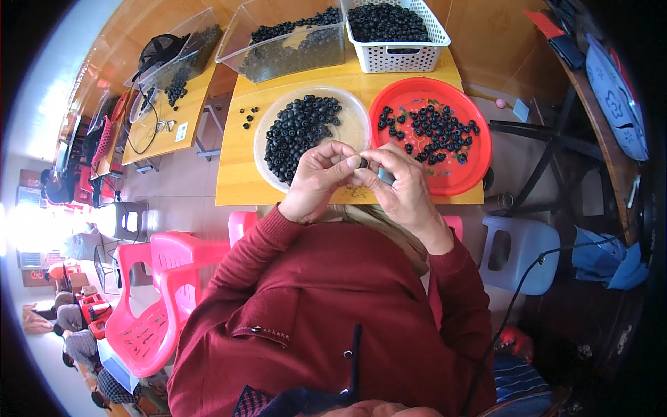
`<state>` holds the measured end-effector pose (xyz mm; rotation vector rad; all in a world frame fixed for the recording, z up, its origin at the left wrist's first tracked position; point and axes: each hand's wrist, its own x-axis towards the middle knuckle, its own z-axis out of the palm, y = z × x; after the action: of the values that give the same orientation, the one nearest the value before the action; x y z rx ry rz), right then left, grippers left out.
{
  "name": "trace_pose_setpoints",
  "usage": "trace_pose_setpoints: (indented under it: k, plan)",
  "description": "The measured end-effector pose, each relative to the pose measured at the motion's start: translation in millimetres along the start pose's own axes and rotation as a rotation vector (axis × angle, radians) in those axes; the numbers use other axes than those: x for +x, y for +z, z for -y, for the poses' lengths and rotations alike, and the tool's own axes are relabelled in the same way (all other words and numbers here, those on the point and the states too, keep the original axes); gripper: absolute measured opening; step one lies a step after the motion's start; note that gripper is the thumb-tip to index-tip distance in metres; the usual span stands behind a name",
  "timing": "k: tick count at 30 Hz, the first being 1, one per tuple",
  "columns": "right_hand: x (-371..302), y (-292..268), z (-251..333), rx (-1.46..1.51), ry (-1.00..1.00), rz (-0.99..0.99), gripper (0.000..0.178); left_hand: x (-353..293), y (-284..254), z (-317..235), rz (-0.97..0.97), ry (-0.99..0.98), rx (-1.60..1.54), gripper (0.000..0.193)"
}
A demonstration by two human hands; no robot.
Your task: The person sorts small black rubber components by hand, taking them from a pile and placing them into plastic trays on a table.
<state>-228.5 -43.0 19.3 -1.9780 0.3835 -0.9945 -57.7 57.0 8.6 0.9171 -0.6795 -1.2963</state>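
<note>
My left hand (319,177) and my right hand (406,187) meet above the front edge of the yellow table. Between their fingertips they pinch a small black ring-shaped part (363,162). Something small and light blue (385,175) shows by my right palm, too hidden to name. Behind my left hand sits a round whitish tray (358,121) with a heap of black ring-shaped parts (299,132). A red round tray (462,174) lies behind and right of my right hand, its black parts (441,132) spread more loosely.
At the table's back stand a clear bin (285,66) and a white perforated basket (399,61), both holding black parts. Several loose parts (247,118) lie left of the whitish tray. Pink chairs (149,326) stand left, a blue stool (521,254) right. Other people sit far lower left.
</note>
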Motion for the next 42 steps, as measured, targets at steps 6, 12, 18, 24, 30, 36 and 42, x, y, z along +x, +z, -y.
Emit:
trace_pose_setpoints:
  k: [6, 12, 18, 24, 30, 36, 42]
  plan:
    - [6.1, -25.5, -11.3, -0.234, 0.117, -0.106, 0.026, 27.7, -17.0, -18.4, -0.238, 0.397, 1.202, 0.02]
    - [7.2, -35.3, -13.8, -0.156, 0.223, -0.199, 0.033, 62.7, -39.3, -30.4, -0.13, 0.585, 1.72, 0.029]
    - [3.1, -29.2, -23.6, -0.008, 0.221, -0.217, 0.03, 83.8, -45.3, -28.3, 0.0, 0.49, 2.004, 0.029]
    - [1.2, -25.0, -19.4, 0.045, 0.266, -0.2, 0.03, 82.8, -48.7, -30.2, 0.075, 0.456, 1.94, 0.026]
    - [-1.5, -21.6, -23.2, 0.154, 0.341, -0.192, 0.034, 60.1, -48.5, -24.9, 0.064, 0.489, 1.826, 0.022]
    - [-2.7, -17.5, -25.9, 0.231, 0.368, -0.169, 0.035, 48.4, -49.0, -28.4, 0.095, 0.59, 1.651, 0.018]
    - [-1.9, -14.4, -20.3, 0.253, 0.36, -0.155, 0.033, 39.5, -44.7, -32.2, 0.042, 0.552, 1.453, 0.017]
